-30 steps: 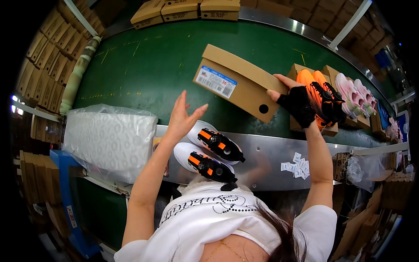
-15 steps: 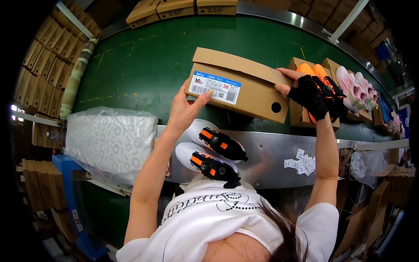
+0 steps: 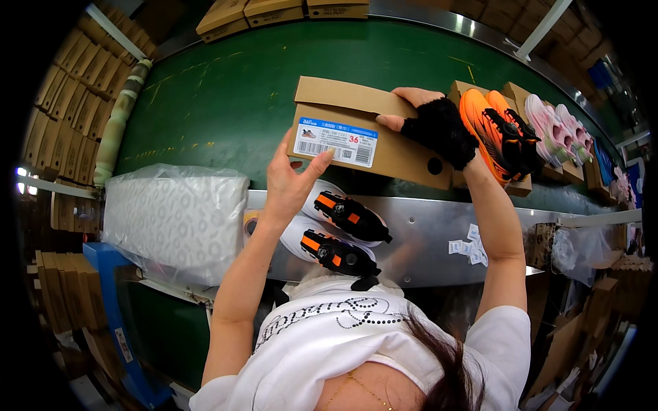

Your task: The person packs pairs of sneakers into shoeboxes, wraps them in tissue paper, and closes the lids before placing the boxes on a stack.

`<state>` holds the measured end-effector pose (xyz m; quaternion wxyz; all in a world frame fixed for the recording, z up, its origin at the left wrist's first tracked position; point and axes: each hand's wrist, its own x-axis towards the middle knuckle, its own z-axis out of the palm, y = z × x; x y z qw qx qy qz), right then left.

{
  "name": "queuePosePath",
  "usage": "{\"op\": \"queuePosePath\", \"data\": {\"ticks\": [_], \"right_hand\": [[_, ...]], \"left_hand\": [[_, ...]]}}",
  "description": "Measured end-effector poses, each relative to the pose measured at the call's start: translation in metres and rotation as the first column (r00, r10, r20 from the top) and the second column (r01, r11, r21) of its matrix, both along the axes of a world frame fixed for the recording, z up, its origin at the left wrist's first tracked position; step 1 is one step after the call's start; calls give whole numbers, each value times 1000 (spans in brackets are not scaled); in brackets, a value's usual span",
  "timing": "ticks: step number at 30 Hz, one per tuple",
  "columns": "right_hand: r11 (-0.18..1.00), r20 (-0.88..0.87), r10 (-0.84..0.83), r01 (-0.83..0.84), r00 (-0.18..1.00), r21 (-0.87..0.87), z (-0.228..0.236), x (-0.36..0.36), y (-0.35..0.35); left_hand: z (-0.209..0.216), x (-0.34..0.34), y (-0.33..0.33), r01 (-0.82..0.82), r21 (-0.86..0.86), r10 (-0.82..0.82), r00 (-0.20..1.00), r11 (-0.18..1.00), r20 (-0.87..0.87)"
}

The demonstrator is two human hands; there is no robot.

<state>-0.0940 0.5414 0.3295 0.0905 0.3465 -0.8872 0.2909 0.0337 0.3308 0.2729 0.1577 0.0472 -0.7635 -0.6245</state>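
Note:
A brown cardboard shoebox with its lid down and a white and blue label sits tilted in front of me over the green belt. My left hand grips its left end, thumb on the label side. My right hand, in a black fingerless glove, lies on the box's upper right, thumb and fingers at the lid's edge; whether it grips firmly I cannot tell. Nearer me, a pair of white shoes with black and orange uppers rests on the metal ledge, partly behind my left forearm.
Orange and black shoes and pink shoes stand on boxes at the right. Small white packets lie on the ledge. A plastic-wrapped stack of patterned paper sits at left. More shoeboxes line the belt's far edge.
My right hand has slid left along the lid from the box's right end. The box has shifted slightly left, and my left hand still holds its left end.

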Motion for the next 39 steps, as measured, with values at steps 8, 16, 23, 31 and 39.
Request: {"op": "queuePosePath", "data": {"ticks": [8,16,23,31,39], "right_hand": [[956,-169,-166,116,972,-271,2,11,-8],[929,-467,-299,143,832,-340,-91,42,-33],[920,-355,-235,89,905,-382,-84,43,-39],[0,508,-36,508,861,-861,-49,49,-4],[232,928,105,899,357,-372,-189,77,61]], "left_hand": [[-4,3,-6,-200,-366,115,964,909,-241],[-41,-5,-24,-260,-454,125,944,852,-306],[-62,19,0,-287,-434,105,913,854,-395],[-112,37,-54,-242,-286,302,934,927,192],[-169,21,-135,-315,-168,357,820,934,448]]}}
